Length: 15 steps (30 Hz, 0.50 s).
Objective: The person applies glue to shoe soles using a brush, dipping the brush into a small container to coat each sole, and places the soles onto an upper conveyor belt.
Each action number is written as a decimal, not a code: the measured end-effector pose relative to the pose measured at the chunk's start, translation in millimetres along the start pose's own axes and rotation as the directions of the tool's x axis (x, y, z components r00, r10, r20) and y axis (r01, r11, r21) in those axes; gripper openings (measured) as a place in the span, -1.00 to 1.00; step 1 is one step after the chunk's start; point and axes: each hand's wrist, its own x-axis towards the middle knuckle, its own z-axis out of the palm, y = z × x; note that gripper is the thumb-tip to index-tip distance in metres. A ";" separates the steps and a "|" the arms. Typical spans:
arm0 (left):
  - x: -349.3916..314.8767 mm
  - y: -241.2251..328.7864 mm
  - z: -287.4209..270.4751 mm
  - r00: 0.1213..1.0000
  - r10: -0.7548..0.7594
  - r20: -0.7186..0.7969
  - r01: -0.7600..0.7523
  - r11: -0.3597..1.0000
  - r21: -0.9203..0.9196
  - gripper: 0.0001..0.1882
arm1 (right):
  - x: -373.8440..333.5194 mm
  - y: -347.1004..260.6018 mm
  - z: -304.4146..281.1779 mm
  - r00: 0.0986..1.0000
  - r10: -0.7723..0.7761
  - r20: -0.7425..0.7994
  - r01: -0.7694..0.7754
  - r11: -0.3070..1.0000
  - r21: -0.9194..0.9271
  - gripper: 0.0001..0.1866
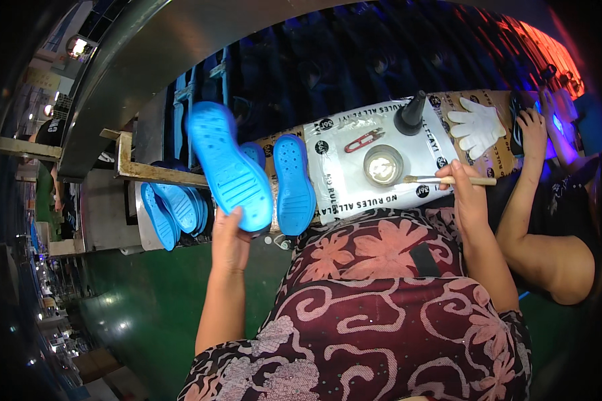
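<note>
My left hand (231, 242) grips the heel end of a blue shoe sole (233, 170), held up and tilted at the left end of the work surface. Beside it a second blue sole (294, 184) lies flat, and part of another shows behind. In my right hand (463, 194) is a thin brush (478, 180) with a wooden handle, pinched in the fingers. Its bristles point left, near the rim of a small round container (383, 166) with pale contents. Red-handled thread snips (364, 140) lie just beyond the container.
A black cone-shaped bottle (411, 115) and a white glove (476, 127) stand and lie at the back right. Several blue soles (174, 207) lean at the left under a wooden rail (160, 175). A co-worker's arm (530, 154) rests close on the right. Dark machinery spans the back.
</note>
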 end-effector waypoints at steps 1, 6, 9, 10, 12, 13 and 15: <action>-1.3 -4.7 -0.5 0.986 -0.047 0.159 0.037 0.997 0.066 -0.51 | 0.8 -3.7 0.8 0.999 -0.027 0.017 0.027 0.999 0.019 -0.57; -3.2 -31.1 63.7 0.948 0.252 0.193 -0.293 0.929 0.226 -0.51 | 4.1 -35.8 13.3 0.968 -0.196 0.156 0.190 0.980 0.053 -0.54; 1.6 -30.2 89.9 0.890 0.338 0.305 -0.427 0.854 0.299 -0.50 | -1.7 -55.3 24.6 0.847 -0.452 0.281 0.492 0.866 -0.091 -0.66; 2.6 -30.2 96.1 0.891 0.330 0.313 -0.422 0.857 0.297 -0.50 | -3.0 -61.8 28.3 0.803 -0.486 0.344 0.554 0.822 -0.132 -0.70; 1.4 -31.1 109.6 0.860 0.348 0.373 -0.453 0.857 0.245 -0.49 | -8.1 -62.5 32.9 0.761 -0.535 0.367 0.614 0.777 -0.141 -0.75; -1.7 -29.1 116.4 0.861 0.337 0.381 -0.447 0.860 0.248 -0.49 | -8.1 -60.1 32.5 0.723 -0.576 0.382 0.673 0.711 -0.202 -0.77; -4.3 -29.5 123.9 0.841 0.369 0.396 -0.488 0.833 0.260 -0.50 | -8.9 -58.7 32.9 0.712 -0.584 0.390 0.688 0.692 -0.218 -0.78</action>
